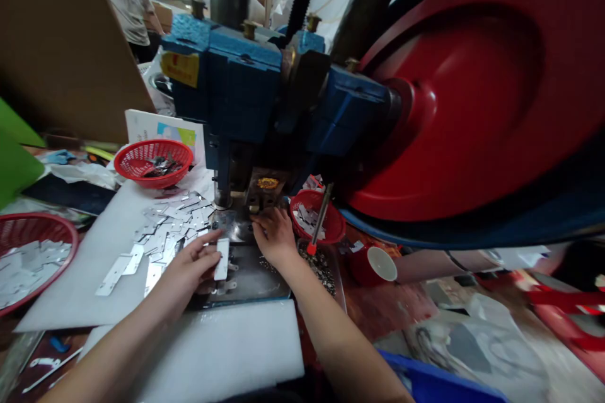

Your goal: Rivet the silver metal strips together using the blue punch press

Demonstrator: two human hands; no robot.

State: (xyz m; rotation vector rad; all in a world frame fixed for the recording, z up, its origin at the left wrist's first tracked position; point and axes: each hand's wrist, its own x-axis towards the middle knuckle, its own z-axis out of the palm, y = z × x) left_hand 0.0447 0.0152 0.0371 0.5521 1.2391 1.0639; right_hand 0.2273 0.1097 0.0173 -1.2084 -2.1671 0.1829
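My left hand [193, 264] pinches a small flat metal plate [222, 259] over the steel bed [255, 277] of a blue punch press [246, 94]. My right hand [273, 234] reaches under the press head to the die [258, 204], fingers curled together on something I cannot make out. A heap of similar shiny metal plates [165, 227] lies on a white sheet [80, 283] just left of my left hand.
A large red flywheel [472, 88] fills the right side. Red baskets stand at the far left [35, 227], behind the plates [154, 162] and right of the die [316, 217]. A red cup [375, 263] and white foam pad [227, 346] are near. A person stands at the back left.
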